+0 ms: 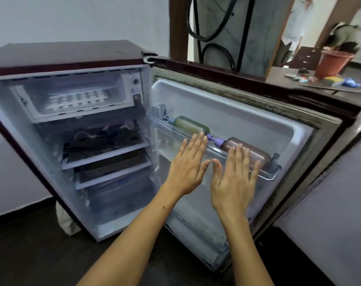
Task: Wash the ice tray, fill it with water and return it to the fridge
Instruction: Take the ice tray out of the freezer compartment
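— Fridge (51,56) door (233,112) stands wide open in front of you. Where's the ice tray?

— The ice tray (77,99) lies flat in the freezer compartment (72,96) at the top, well apart from your hands.

— And your hands?

— Your left hand (187,168) and right hand (235,178) are raised side by side, backs toward you, fingers straight and holding nothing, thumbs nearly meeting.

— What's behind them?

— The door shelf (274,172), with a greenish bottle (191,124) and a brownish bottle (249,150) lying on their sides.
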A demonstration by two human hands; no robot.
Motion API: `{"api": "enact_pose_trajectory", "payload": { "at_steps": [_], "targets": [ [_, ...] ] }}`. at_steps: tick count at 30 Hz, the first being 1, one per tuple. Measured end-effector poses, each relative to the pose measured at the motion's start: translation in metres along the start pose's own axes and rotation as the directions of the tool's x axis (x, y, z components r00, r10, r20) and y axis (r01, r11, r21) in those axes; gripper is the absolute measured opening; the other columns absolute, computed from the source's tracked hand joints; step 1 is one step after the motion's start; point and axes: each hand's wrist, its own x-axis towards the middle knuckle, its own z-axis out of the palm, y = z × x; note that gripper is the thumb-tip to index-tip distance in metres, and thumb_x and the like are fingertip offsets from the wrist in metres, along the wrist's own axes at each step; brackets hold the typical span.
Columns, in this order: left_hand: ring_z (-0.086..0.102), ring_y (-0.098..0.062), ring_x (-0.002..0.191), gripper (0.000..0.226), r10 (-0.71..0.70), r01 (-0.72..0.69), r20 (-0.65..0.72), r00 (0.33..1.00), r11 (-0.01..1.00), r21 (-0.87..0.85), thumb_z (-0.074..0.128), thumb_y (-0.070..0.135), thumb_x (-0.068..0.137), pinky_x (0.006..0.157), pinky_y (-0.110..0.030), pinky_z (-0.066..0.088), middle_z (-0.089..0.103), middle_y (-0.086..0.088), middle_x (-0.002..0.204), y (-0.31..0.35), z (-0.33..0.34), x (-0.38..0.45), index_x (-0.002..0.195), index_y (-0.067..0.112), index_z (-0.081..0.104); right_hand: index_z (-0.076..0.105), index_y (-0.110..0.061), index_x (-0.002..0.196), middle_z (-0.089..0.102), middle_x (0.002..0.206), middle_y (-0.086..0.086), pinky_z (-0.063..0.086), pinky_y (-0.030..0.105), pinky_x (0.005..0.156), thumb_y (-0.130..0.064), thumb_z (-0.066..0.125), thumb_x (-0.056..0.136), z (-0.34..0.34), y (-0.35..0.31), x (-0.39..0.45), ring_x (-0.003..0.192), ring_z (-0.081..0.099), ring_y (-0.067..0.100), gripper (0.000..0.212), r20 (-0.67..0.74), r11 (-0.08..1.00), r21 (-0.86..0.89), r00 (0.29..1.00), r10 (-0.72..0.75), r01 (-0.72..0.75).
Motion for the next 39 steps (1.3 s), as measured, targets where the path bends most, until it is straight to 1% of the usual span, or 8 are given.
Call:
{"api": "enact_pose_trajectory", "payload": {
  "at_steps": [9,24,29,31,34,35,37,39],
  "targets": [
    [0.023,-0.024,0.143,0.058,0.07,-0.069,0.022,0.997,0.997,-0.044,0.02,0.037,0.1,0.119,-0.039,0.008,0.03,-0.012,0.152,0.011,0.026,0.042,0.145,0.003,0.029,0.027,-0.01,0.151,0.021,0.159,0.002,-0.006,0.032,0.119,-0.051,0.008,0.097,0.027,0.041,0.044,0.149,0.009,0.016,0.07,0.008,0.996,0.03,0.996,0.086,-0.087],
    [0.024,-0.025,0.143,0.058,0.066,-0.065,0.052,0.996,0.998,-0.026,0.018,0.036,0.099,0.119,-0.041,0.006,0.031,-0.012,0.152,0.019,0.041,0.061,0.145,0.002,0.031,0.022,-0.011,0.153,0.015,0.161,0.003,-0.006,0.031,0.118,-0.039,0.019,0.102,0.046,0.055,0.06,0.149,0.003,0.019,0.059,0.011,0.989,0.01,0.989,0.145,-0.145],
    [0.031,-0.02,0.14,0.063,0.075,-0.065,0.036,0.997,0.972,-0.226,0.013,0.04,0.096,0.119,-0.04,0.004,0.039,-0.008,0.148,0.003,0.01,0.06,0.142,0.006,0.038,0.024,-0.011,0.152,0.016,0.161,0.002,-0.005,0.039,0.12,-0.042,0.026,0.103,0.032,0.041,0.065,0.149,0.004,0.018,0.057,0.076,0.968,0.049,0.967,0.241,-0.245],
    [0.033,-0.016,0.139,0.058,-0.02,0.002,-0.048,0.999,0.94,-0.341,0.017,0.039,0.098,0.119,-0.039,0.005,0.042,-0.006,0.147,-0.015,-0.011,0.052,0.141,0.007,0.041,0.036,-0.012,0.148,0.029,0.157,0.005,0.0,0.042,0.121,-0.047,0.028,0.102,0.024,0.031,0.07,0.148,0.016,0.021,0.059,0.069,0.917,0.169,0.933,0.354,-0.361],
    [0.03,-0.01,0.139,0.049,-0.277,0.173,-0.141,0.951,0.849,-0.498,0.027,0.034,0.1,0.119,-0.03,0.004,0.038,-0.001,0.149,-0.053,-0.046,0.029,0.14,0.012,0.043,0.061,-0.017,0.127,0.061,0.13,0.011,0.034,0.043,0.109,-0.059,0.025,0.092,0.021,-0.007,0.073,0.122,0.051,0.033,0.066,-0.009,0.767,0.463,0.863,0.506,-0.445],
    [0.031,-0.01,0.139,0.049,-0.374,0.237,-0.154,0.915,0.804,-0.546,0.028,0.034,0.099,0.118,-0.027,0.005,0.039,-0.001,0.148,-0.068,-0.058,0.02,0.14,0.012,0.044,0.064,-0.015,0.121,0.066,0.118,0.012,0.041,0.038,0.097,-0.059,0.026,0.092,0.024,-0.024,0.072,0.11,0.057,0.032,0.065,-0.012,0.725,0.532,0.852,0.524,-0.438],
    [0.037,-0.013,0.136,0.049,-0.556,0.353,-0.165,0.814,0.7,-0.621,0.029,0.036,0.099,0.118,-0.031,0.012,0.044,-0.002,0.145,-0.1,-0.081,0.003,0.137,0.012,0.047,0.065,-0.009,0.113,0.066,0.099,0.015,0.038,0.031,0.077,-0.051,0.034,0.097,0.035,-0.06,0.073,0.089,0.055,0.022,0.055,0.034,0.66,0.633,0.866,0.499,-0.405],
    [0.043,-0.016,0.131,0.045,-0.685,0.444,-0.162,0.711,0.615,-0.652,0.032,0.035,0.101,0.114,-0.033,0.028,0.049,-0.002,0.141,-0.132,-0.099,-0.015,0.137,0.013,0.047,0.065,-0.009,0.113,0.066,0.098,0.014,0.039,0.031,0.077,-0.039,0.04,0.102,0.048,-0.096,0.072,0.087,0.051,0.016,0.04,0.097,0.614,0.698,0.899,0.427,-0.368]
  ]
}}
